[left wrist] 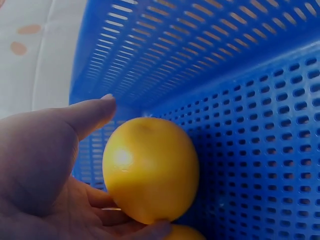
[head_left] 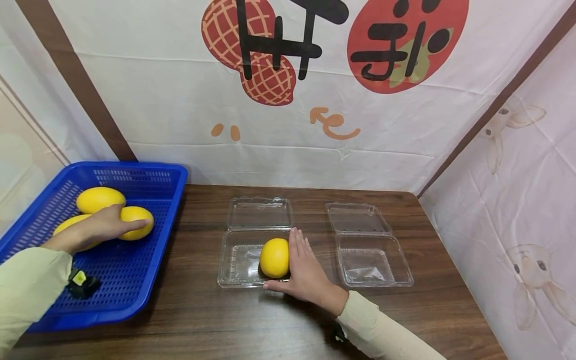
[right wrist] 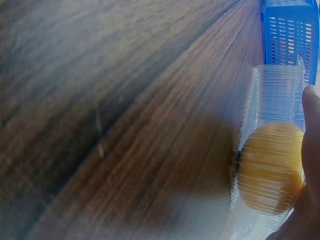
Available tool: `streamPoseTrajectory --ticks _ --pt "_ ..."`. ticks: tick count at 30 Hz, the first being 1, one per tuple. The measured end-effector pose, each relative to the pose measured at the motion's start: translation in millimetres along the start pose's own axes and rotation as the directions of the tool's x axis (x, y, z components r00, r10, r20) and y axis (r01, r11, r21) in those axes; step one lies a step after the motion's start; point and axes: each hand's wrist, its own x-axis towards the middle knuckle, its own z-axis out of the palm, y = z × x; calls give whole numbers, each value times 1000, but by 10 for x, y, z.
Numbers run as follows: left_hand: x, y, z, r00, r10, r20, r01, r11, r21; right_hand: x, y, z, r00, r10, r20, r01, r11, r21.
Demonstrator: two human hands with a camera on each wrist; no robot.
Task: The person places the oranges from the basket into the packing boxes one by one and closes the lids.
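Inside the blue basket (head_left: 173, 210), my left hand (head_left: 105, 223) lies around a smooth yellow lemon (head_left: 137, 215). The left wrist view shows its thumb held apart from that lemon (left wrist: 150, 170), with the other fingers along the far side and underneath. Two more lemons lie by this hand, the back one (head_left: 96, 199) and one partly covered by the wrist. My right hand (head_left: 310, 270) rests along the right side of an open clear plastic container (head_left: 236, 265), fingers extended and thumb at the front edge. A lemon (head_left: 273, 257) sits in this container, beside the palm.
A second clear container (head_left: 373, 260) stands open on the wooden table (head_left: 202, 320) to the right. Behind the table hangs a printed white cloth (head_left: 180, 110), and another cloth (head_left: 495, 220) closes the right side.
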Motion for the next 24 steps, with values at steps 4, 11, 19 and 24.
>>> streamPoseTrajectory --ticks 4,11,19,24 --pt "19 -17 21 999 -5 -32 6 1000 21 -2 -3 -3 1000 0 0 0 1000 7" --pt "75 -37 53 997 24 -72 -19 997 70 -8 -4 -1 1000 -5 -5 5 1000 3" --pt "150 -119 81 991 49 -122 -36 993 109 -2 8 22 1000 -10 -10 10 1000 2" --pt "175 -100 89 989 48 -138 -31 993 118 4 13 16 1000 -10 -8 10 1000 4"
